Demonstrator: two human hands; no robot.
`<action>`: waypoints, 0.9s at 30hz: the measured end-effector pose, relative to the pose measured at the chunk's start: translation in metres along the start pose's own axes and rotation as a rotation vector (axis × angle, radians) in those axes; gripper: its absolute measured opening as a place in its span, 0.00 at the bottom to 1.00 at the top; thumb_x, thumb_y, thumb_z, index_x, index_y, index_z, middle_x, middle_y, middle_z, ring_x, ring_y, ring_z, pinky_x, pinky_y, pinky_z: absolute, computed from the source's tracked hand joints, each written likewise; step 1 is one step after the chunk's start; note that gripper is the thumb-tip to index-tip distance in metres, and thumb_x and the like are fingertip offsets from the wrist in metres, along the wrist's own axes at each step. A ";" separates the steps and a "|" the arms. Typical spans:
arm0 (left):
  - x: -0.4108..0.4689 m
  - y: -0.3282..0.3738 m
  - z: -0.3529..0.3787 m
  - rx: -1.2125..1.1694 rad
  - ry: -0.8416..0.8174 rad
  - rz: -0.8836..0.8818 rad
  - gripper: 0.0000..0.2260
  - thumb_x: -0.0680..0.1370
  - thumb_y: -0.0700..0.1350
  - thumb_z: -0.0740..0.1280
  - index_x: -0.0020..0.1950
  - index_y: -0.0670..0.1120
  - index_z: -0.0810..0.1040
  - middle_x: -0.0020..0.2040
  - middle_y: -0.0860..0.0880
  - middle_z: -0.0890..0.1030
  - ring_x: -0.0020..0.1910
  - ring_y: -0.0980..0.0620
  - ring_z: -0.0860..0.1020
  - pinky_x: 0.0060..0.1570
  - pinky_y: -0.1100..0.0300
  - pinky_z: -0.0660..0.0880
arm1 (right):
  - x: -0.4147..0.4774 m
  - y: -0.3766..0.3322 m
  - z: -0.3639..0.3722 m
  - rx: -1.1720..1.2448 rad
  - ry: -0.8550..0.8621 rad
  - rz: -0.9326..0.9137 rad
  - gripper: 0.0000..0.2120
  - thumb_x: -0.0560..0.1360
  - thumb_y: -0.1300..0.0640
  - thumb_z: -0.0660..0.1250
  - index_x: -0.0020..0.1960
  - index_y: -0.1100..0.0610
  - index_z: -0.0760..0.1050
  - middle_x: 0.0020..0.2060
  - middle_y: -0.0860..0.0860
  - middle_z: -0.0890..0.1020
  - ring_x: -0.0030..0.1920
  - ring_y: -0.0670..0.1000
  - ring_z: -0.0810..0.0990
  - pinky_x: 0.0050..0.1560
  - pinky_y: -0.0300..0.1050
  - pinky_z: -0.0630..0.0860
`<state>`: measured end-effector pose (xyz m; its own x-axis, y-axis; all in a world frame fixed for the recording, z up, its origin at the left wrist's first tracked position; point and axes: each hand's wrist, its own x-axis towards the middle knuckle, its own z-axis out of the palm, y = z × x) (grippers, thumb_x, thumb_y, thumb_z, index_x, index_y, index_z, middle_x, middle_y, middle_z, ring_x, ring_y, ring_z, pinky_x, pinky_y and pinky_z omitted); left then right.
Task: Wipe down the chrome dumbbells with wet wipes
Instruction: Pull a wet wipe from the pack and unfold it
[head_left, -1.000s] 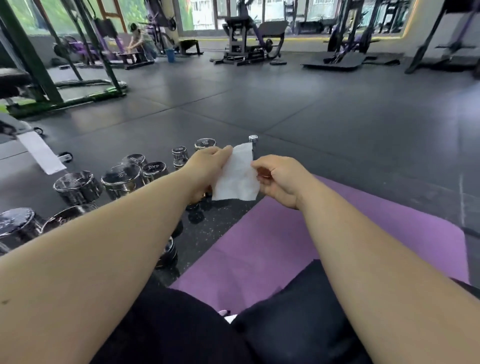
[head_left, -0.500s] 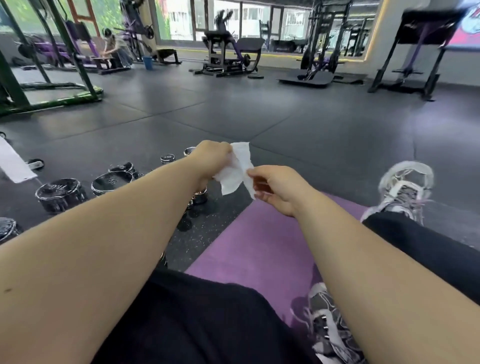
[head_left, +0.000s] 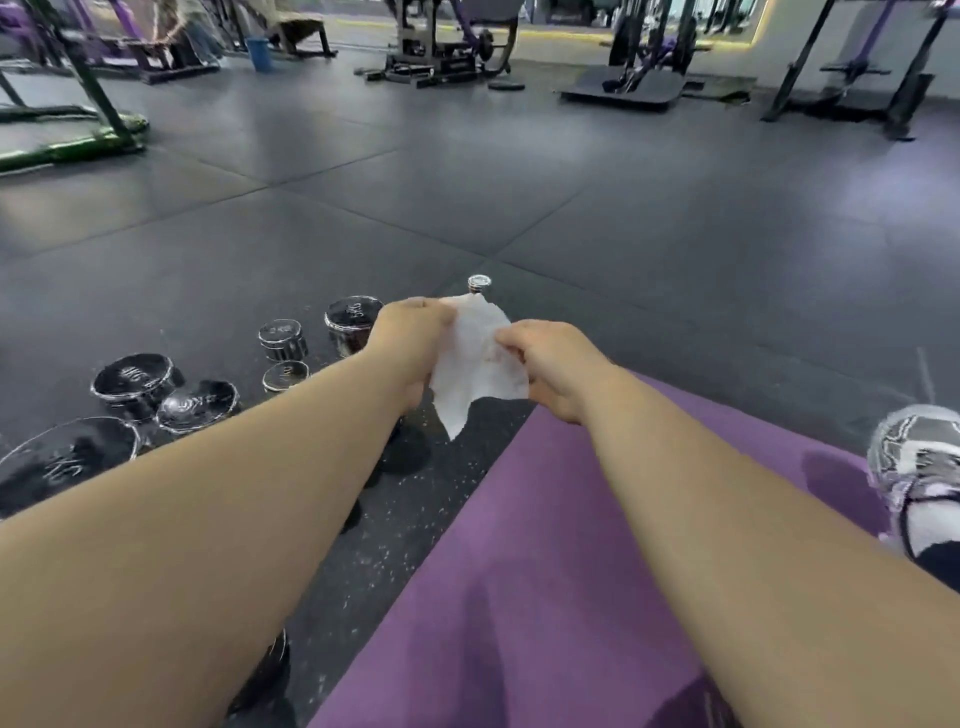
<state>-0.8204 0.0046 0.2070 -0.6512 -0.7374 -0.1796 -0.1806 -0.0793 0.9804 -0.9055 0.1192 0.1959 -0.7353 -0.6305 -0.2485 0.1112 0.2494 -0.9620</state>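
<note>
Grips thin white wet wipe (head_left: 475, 374), left hand (head_left: 415, 338) and right hand (head_left: 556, 369) pinching opposite edges, above far corner of purple foam mat (head_left: 545, 571). Risks tearing if pulled apart too hard.

A purple exercise mat (head_left: 519, 597) lies below the right hand (head_left: 556, 364), a silver-and-white sneaker (head_left: 914, 457) off to its right, weight machines (head_left: 447, 52) far beyond it.

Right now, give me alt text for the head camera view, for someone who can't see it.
The left hand and right hand pinch a white wet wipe between them above a dark gym floor. Chrome dumbbells stand on end at left, beside a purple mat.
</note>
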 end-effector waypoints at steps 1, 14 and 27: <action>0.020 -0.005 0.008 0.030 0.034 -0.005 0.08 0.78 0.40 0.63 0.40 0.46 0.77 0.36 0.48 0.76 0.43 0.46 0.74 0.43 0.56 0.70 | 0.027 -0.001 -0.002 -0.055 -0.030 0.026 0.08 0.70 0.60 0.68 0.33 0.54 0.74 0.35 0.53 0.73 0.36 0.52 0.70 0.37 0.43 0.69; 0.170 -0.004 0.051 0.095 0.387 0.003 0.10 0.78 0.45 0.61 0.37 0.46 0.69 0.32 0.50 0.64 0.32 0.51 0.60 0.31 0.58 0.57 | 0.219 -0.036 -0.034 -0.396 -0.238 0.265 0.11 0.76 0.53 0.70 0.40 0.53 0.69 0.28 0.50 0.66 0.22 0.47 0.60 0.22 0.37 0.54; 0.032 -0.027 0.010 -0.032 0.689 0.071 0.12 0.79 0.48 0.61 0.43 0.41 0.76 0.37 0.45 0.72 0.34 0.48 0.70 0.34 0.52 0.74 | 0.128 -0.079 -0.035 -0.369 -0.815 0.200 0.07 0.77 0.63 0.65 0.54 0.58 0.77 0.50 0.52 0.83 0.49 0.50 0.83 0.50 0.42 0.82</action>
<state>-0.8437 -0.0100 0.1735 -0.0422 -0.9986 -0.0326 -0.1258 -0.0270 0.9917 -1.0315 0.0444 0.2446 -0.0109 -0.8390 -0.5440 -0.1379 0.5401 -0.8302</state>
